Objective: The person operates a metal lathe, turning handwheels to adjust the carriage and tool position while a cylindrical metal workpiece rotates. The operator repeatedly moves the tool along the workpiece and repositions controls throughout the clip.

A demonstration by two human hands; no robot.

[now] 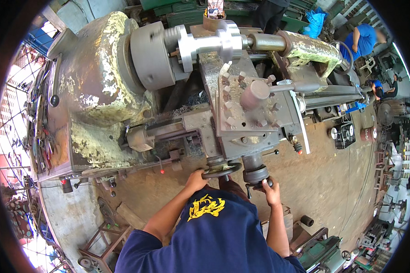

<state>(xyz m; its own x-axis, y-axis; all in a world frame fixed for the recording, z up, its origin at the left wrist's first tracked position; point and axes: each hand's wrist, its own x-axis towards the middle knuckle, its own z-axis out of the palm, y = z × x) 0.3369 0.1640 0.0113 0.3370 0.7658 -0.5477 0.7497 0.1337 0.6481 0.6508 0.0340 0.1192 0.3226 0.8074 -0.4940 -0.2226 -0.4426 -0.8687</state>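
Note:
My left hand (196,181) is closed on the left edge of the dark carriage handwheel (223,171) of a large metal lathe. My right hand (272,191) grips the small crank handle (269,183) of the cross-slide dial (256,173). Above them sits the square tool post (255,94) with several clamping bolts, its long lever (296,87) pointing right. The chuck (150,55) at the left holds a shiny stepped metal workpiece (209,44). The tailstock (305,49) supports the workpiece's right end. A cutting tool (225,68) lies close below the workpiece; whether they touch, I cannot tell.
Peeling paint covers the headstock (95,68); hand tools (43,141) lie along its left side. A red-tipped lever (161,166) hangs below the bed. A person in blue (362,41) is beyond the tailstock. A black crate (344,135) stands on the floor at right.

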